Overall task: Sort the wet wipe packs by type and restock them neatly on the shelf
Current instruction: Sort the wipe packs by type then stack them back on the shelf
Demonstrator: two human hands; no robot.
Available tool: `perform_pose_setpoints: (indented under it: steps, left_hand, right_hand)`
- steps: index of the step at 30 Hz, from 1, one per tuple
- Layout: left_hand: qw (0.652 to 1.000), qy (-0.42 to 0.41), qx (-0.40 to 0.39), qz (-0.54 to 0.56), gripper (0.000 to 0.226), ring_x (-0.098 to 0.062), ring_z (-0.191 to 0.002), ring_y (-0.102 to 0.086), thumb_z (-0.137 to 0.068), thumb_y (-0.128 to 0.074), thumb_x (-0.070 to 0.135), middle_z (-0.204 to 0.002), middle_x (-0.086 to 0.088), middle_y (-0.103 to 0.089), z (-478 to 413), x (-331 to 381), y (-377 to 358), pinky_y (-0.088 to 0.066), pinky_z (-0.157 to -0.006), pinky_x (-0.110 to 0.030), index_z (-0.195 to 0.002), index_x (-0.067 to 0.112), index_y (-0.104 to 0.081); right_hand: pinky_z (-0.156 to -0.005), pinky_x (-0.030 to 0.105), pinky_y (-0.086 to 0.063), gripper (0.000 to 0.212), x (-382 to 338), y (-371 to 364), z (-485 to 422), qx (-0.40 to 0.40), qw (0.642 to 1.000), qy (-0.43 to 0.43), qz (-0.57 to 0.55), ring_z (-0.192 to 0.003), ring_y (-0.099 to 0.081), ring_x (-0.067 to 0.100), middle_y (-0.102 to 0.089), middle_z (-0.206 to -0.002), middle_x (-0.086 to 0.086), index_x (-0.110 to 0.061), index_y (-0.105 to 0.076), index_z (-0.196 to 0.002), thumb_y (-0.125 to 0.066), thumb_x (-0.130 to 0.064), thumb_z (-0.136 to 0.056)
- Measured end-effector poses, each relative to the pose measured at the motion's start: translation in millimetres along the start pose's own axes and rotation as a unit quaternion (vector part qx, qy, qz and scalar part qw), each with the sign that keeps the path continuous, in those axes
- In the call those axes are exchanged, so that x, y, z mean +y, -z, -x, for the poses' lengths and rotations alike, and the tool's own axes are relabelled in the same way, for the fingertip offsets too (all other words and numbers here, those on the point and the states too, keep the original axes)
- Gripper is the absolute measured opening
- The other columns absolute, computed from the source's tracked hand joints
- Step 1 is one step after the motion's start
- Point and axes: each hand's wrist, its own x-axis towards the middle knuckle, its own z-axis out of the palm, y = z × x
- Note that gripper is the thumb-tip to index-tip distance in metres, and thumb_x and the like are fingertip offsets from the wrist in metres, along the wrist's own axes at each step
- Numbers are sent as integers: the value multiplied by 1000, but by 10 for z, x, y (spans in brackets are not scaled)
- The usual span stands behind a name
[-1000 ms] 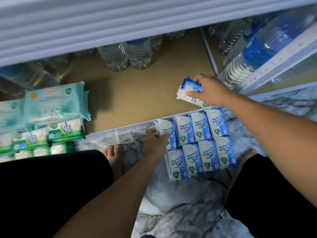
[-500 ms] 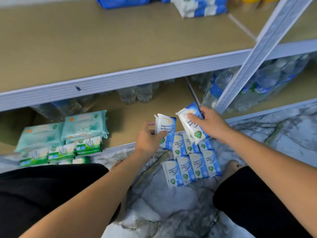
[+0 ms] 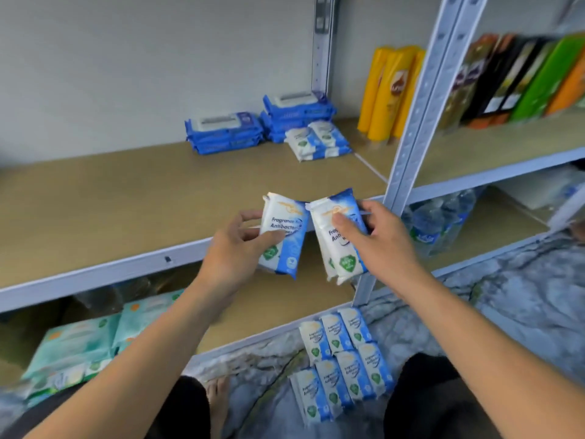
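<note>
The left hand (image 3: 234, 248) has come up from the floor rows and pinches one small white-and-blue antibacterial wipe pack (image 3: 283, 239) between thumb and fingers, level with the tan wooden shelf board (image 3: 126, 201). Just beside it the right hand (image 3: 383, 245) grips a matching pack (image 3: 338, 248), perhaps two. Both now sit at shelf height, so placing on the matching pile (image 3: 319, 141) at back right seems next; more floor packs (image 3: 342, 359) wait below
</note>
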Motion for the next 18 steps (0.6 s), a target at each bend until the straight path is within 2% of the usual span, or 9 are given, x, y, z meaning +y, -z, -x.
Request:
perform_pose_setpoints:
  steps: [3,5,7,9,12,15,18]
  left_hand:
    - [999,-39,29,-5,39,-11,-62,-70,-85,-77,11,-82,2,-77,-216,227,66,-51,-48,-22,-119,16,-60]
    - [997,-54,61,-11,39,-9,-61,-70,-85,-77,12,-83,1,-77,-338,270,147,-49,-49,-18,-120,13,-59]
    - [994,-58,88,2,40,-10,-65,-72,-85,-78,15,-83,3,-77,-483,278,211,-52,-53,-21,-119,13,-58]
    - [992,-56,112,13,39,-14,-70,-74,-84,-79,18,-83,3,-77,-600,281,253,-56,-58,-27,-117,15,-57]
    - [989,-42,136,28,34,-15,-71,-74,-84,-79,19,-86,0,-77,-749,255,306,-58,-58,-29,-112,18,-59]
    - [989,-21,144,-20,36,-16,-77,-75,-84,-79,26,-93,0,-76,-890,181,366,-62,-72,-39,-113,18,-60]
    - [982,-22,156,-106,35,-9,-77,-73,-87,-75,36,-95,7,-73,-996,124,429,-58,-68,-31,-115,19,-63]
  right_hand:
    - [-62,25,-57,47,-191,-148,-269,53,999,9,7,-78,-68,3,-67,-96,-10,-25,-45,-117,-71,-50,-87]
    - [-58,20,-51,46,-261,-268,-453,72,997,14,24,-77,-65,1,-64,-94,-11,-21,-44,-111,-71,-49,-87]
    - [-54,14,-45,45,-296,-402,-639,81,996,17,31,-75,-63,-1,-63,-92,-11,-19,-44,-107,-72,-48,-87]
    - [-56,18,-46,44,-327,-551,-787,95,994,23,38,-75,-62,0,-62,-89,-11,-17,-45,-105,-71,-47,-87]
    - [-60,27,-50,44,-383,-763,-940,94,994,31,39,-71,-62,3,-61,-84,-10,-17,-44,-105,-72,-46,-87]
    - [-55,27,-50,44,-380,-912,-1035,82,995,15,50,-66,-62,6,-60,-79,-10,-17,-44,-106,-70,-47,-88]
    - [-51,24,-42,41,-340,-979,-1123,70,994,-4,88,-65,-60,4,-59,-78,-11,-18,-44,-102,-67,-49,-89]
